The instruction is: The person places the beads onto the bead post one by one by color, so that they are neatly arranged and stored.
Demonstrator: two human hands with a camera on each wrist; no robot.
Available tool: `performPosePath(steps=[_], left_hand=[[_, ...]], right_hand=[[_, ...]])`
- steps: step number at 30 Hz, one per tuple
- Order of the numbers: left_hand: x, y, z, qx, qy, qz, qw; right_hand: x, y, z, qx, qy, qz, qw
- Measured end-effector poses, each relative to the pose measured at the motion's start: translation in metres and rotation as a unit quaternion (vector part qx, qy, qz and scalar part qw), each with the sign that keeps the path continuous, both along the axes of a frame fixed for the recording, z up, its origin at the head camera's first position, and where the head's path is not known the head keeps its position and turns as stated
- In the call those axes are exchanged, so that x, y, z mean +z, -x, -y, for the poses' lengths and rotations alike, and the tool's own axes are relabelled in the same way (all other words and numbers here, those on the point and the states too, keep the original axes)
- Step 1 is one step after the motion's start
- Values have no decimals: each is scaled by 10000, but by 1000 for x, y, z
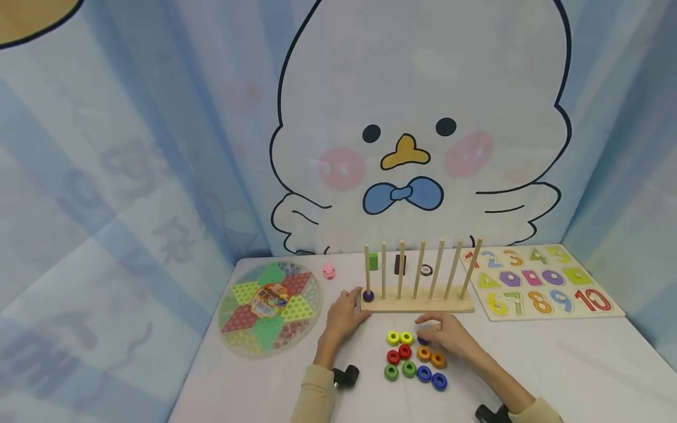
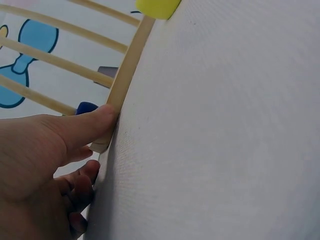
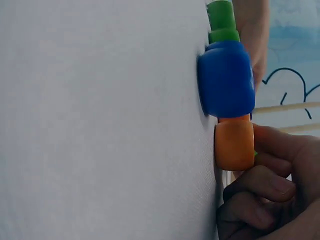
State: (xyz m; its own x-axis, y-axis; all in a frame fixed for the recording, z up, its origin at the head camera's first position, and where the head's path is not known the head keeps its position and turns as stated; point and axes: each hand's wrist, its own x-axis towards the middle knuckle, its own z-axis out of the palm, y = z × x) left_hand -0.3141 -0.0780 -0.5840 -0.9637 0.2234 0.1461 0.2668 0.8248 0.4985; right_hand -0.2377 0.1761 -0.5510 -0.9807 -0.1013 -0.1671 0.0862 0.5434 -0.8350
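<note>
A wooden peg rack (image 1: 418,303) with several upright rods stands across the middle of the table. A dark purple ring (image 1: 368,296) sits at the foot of its leftmost rod. My left hand (image 1: 345,317) grips the rack's left end, the thumb lying along the front of the base in the left wrist view. Over the loose rings, my right hand (image 1: 446,333) pinches another dark purple ring (image 1: 422,341), mostly covered by the fingers. Beside it lie yellow rings (image 1: 406,338), orange rings (image 1: 438,360), red rings (image 1: 393,357), green rings (image 1: 409,369) and blue rings (image 3: 227,80).
A round star-patterned game board (image 1: 245,294) lies at the left, near a small pink pig figure (image 1: 329,271). To the right is a number puzzle board (image 1: 545,285). Behind the rack are a green block (image 1: 373,261) and a dark brown block (image 1: 398,264). A printed curtain (image 1: 423,70) hangs behind the table.
</note>
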Motion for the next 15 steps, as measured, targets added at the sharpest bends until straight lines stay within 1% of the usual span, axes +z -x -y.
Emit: performPosePath(steps=[2, 3, 4, 5, 7, 9, 11, 12, 15], left_hand=[[1, 0, -1, 3, 37, 51, 10000], [1, 0, -1, 0, 42, 46, 10000], [2, 0, -1, -13, 39, 40, 10000], [2, 0, -1, -17, 28, 51, 10000], [1, 0, -1, -15, 18, 110, 9999], [0, 1, 0, 2, -4, 118, 9999], [-2, 1, 1, 42, 22, 134, 9999], [-2, 1, 2, 58, 24, 130, 9999], [-4, 1, 3, 30, -2, 48, 10000]], right_hand=[[-13, -3, -7, 246, -128, 31, 9996], [-17, -4, -10, 346, -168, -41, 9993], [-19, -5, -10, 353, -252, -145, 9990], [-18, -5, -10, 276, -296, -284, 9988], [-9, -5, -3, 69, -463, -675, 9966], [10, -3, 9, -109, -574, -1190, 9912], [35, 2, 25, -184, -554, -1787, 9822], [49, 6, 34, -177, -507, -2120, 9758], [91, 26, 61, -151, -246, -3113, 9499]])
